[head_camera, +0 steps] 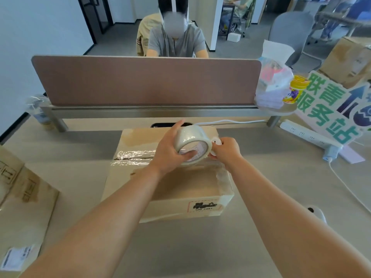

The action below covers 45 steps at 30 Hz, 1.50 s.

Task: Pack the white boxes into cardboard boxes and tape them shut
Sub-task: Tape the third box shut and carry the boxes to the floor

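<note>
Left grip (170,151): closed round the tape roll (191,145), thumb over its top, fingers curled into the core. Its forearm reaches in from the lower left.
Right grip (225,150): fingers curled, pinching at the roll's right rim. Its forearm reaches in from the lower right.
Beneath both: cardboard box (180,209), top flaps down, label on the near face. Clear tape (132,155) lies along the seam left of the grips.
Under that: pale desk (190,247), with open surface between the forearms.
Far left: second cardboard box (20,197) at the desk edge.
Beyond: divider panel (144,81), with a person seated behind it.
Right: power strip (309,135) and green-lettered sign (329,109).
</note>
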Motion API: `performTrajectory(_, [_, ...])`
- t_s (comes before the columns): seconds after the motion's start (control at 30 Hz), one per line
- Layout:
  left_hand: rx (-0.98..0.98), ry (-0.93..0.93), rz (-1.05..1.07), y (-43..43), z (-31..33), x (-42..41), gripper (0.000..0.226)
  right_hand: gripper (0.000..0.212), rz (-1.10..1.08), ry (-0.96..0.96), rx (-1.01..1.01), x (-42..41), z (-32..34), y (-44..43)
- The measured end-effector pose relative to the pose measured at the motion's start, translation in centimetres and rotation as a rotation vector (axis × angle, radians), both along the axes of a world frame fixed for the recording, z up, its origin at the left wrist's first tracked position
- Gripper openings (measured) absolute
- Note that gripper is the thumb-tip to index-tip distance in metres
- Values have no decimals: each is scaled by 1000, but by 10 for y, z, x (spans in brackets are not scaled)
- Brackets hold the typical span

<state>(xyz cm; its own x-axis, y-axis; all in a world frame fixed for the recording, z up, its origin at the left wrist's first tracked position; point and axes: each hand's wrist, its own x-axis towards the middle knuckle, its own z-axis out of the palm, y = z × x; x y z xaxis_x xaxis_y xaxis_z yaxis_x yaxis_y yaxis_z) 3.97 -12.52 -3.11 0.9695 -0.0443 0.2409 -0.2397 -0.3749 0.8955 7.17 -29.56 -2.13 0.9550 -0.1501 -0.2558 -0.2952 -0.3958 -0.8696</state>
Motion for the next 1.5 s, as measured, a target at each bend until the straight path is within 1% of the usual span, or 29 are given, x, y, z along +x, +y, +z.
performTrajectory(0.07, [-45, 46, -28, 7, -5, 1, 98, 37, -2, -39, -50, 1, -1, 2])
performTrajectory(0.13, [-25, 88, -14, 12, -11, 1, 97, 37, -1, -64, -98, 3, -1, 3])
performTrajectory(0.23, [10, 125, 12, 12, -16, -3, 80, 34, 20, -58, -109, 5, -2, 2])
performTrajectory(0.3, [46, 105, 35, 9, -14, -6, 62, 29, 19, -48, -97, 6, -5, 0])
performTrajectory(0.33, [80, 80, 53, 8, -11, -4, 56, 27, 1, -49, -110, 6, -5, -4])
performTrajectory(0.37, [139, 42, 91, 9, -7, -2, 54, 27, -22, -52, -128, 7, -5, -10])
performTrajectory(0.43, [372, -91, 185, 13, 4, 2, 53, 20, -54, -56, -99, 9, -6, -22])
performTrajectory(0.47, [495, -182, 192, 15, 10, 3, 53, 15, -54, -54, -65, 9, -6, -27])
performTrajectory(0.53, [673, -331, 165, 16, 18, 6, 52, 11, -43, -32, -34, 9, -7, -33])
performTrajectory(0.6, [769, -430, 179, 17, 18, 9, 49, 10, -59, -7, -28, 8, -11, -41])
performTrajectory(0.67, [819, -516, 194, 24, 13, 11, 50, 14, -87, -11, -33, 10, -12, -50])
performTrajectory(0.7, [796, -512, 179, 27, 10, 12, 51, 17, -81, -20, -47, 12, -12, -55])
performTrajectory(0.73, [726, -475, 162, 27, 10, 14, 53, 19, -67, -26, -73, 14, -11, -59])
performTrajectory(0.8, [535, -347, 96, 23, 8, 15, 59, 18, -57, -30, -111, 16, -11, -66])
performTrajectory(0.87, [418, -200, 31, 20, 0, 14, 74, 17, -53, -25, -99, 16, -14, -69])
performTrajectory(0.9, [359, -123, 12, 20, -5, 12, 75, 19, -44, -16, -76, 15, -17, -71])
performTrajectory(0.93, [308, -71, 18, 20, -9, 9, 71, 21, -37, -1, -45, 15, -21, -72])
performTrajectory(0.97, [276, -53, 42, 20, -11, 6, 66, 21, -34, 12, -17, 14, -24, -72])
performTrajectory(1.03, [300, -105, 96, 18, -11, 3, 63, 21, -43, 15, -4, 14, -27, -72])
performTrajectory(1.13, [469, -239, 111, 14, -2, 3, 62, 21, -45, -14, -40, 18, -31, -72])
performTrajectory(1.2, [536, -260, 95, 15, 1, 5, 65, 22, -32, -15, -59, 19, -34, -73])
performTrajectory(1.3, [576, -280, 74, 13, 2, 5, 67, 23, -28, -9, -50, 19, -40, -75])
performTrajectory(1.5, [584, -302, 91, 14, 0, 12, 68, 18, -30, 16, -7, 19, -54, -72])
